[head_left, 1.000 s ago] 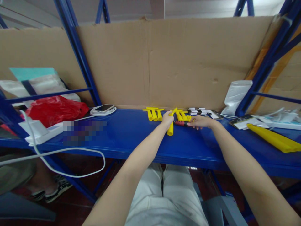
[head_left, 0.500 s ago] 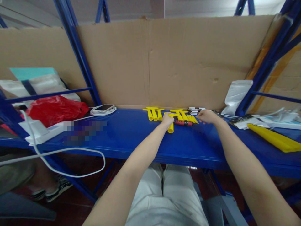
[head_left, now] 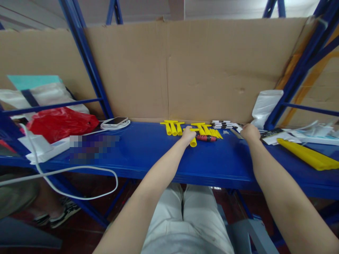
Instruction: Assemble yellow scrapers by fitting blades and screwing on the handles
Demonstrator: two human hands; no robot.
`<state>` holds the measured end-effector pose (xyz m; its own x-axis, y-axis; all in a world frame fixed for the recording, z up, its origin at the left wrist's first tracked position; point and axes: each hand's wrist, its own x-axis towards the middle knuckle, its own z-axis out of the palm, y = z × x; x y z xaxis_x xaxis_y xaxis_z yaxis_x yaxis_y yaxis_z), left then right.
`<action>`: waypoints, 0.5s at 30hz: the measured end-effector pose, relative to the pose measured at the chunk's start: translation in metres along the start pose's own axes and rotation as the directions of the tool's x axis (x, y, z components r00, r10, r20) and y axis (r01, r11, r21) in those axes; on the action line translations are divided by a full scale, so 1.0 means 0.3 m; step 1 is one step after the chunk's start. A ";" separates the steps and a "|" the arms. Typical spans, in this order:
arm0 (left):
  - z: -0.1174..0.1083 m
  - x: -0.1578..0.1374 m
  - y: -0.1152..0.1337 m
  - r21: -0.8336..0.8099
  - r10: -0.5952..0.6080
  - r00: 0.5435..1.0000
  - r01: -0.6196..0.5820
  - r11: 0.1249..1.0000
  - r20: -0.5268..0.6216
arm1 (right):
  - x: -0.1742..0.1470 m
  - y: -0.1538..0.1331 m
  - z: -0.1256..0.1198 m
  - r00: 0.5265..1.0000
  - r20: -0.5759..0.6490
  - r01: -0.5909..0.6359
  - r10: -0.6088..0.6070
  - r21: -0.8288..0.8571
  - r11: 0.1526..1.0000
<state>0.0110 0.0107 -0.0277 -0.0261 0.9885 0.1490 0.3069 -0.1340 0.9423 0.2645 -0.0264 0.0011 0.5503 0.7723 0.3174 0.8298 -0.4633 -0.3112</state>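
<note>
My left hand (head_left: 187, 134) is closed around a yellow T-shaped tool (head_left: 193, 142), its round handle end pointing toward me. Just right of it lie a red-and-black screwdriver (head_left: 207, 138), more yellow T-shaped tools (head_left: 202, 129) and a row of small yellow pieces (head_left: 215, 133). Three similar T-shaped tools (head_left: 174, 128) rest to its left. My right hand (head_left: 250, 133) is closed at the back right, fingertips hidden, beside a thin greyish strip (head_left: 236, 133). Small white bits (head_left: 226, 132) and black-and-white packets (head_left: 221, 124) lie to its left.
A cardboard panel (head_left: 206, 70) backs the blue shelf (head_left: 159, 158). At right are a long yellow piece (head_left: 308, 155) and a white pouch (head_left: 266, 107). At left are a phone (head_left: 118, 121), a red bag (head_left: 63, 123), a power strip (head_left: 57, 148) and a looping white cable (head_left: 79, 168). Someone's leg shows lower left.
My right hand has moved right, away from the small yellow pieces, uncovering the white bits and the greyish strip. My left hand stays on the T-shaped tool, which has barely shifted.
</note>
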 end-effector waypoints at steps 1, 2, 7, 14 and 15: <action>-0.001 0.000 0.001 0.001 -0.003 1.000 0.003 1.000 0.000 | -0.004 0.004 -0.002 1.000 0.007 -0.021 0.021 0.013 1.000; -0.002 0.000 0.001 -0.001 -0.009 1.000 0.009 1.000 0.000 | -0.005 0.009 -0.003 0.999 0.012 -0.043 0.043 0.026 0.999; -0.002 0.005 0.001 -0.028 -0.022 1.000 0.022 0.999 -0.003 | 0.013 0.040 0.033 0.993 -0.035 -0.107 0.110 0.064 0.992; -0.008 -0.009 0.024 -0.085 -0.085 0.996 0.085 0.993 0.007 | 0.050 0.070 0.100 0.994 0.088 -0.071 0.068 0.025 0.997; -0.008 -0.011 0.027 -0.090 -0.086 0.996 0.086 0.992 -0.001 | 0.060 0.075 0.109 0.991 0.117 -0.073 0.071 0.015 0.997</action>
<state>0.0112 0.0062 -0.0199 -0.0539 0.9962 0.0677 0.2162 -0.0546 0.9748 0.2901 -0.0087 -0.0295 0.5930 0.7829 0.1880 0.7858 -0.5118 -0.3472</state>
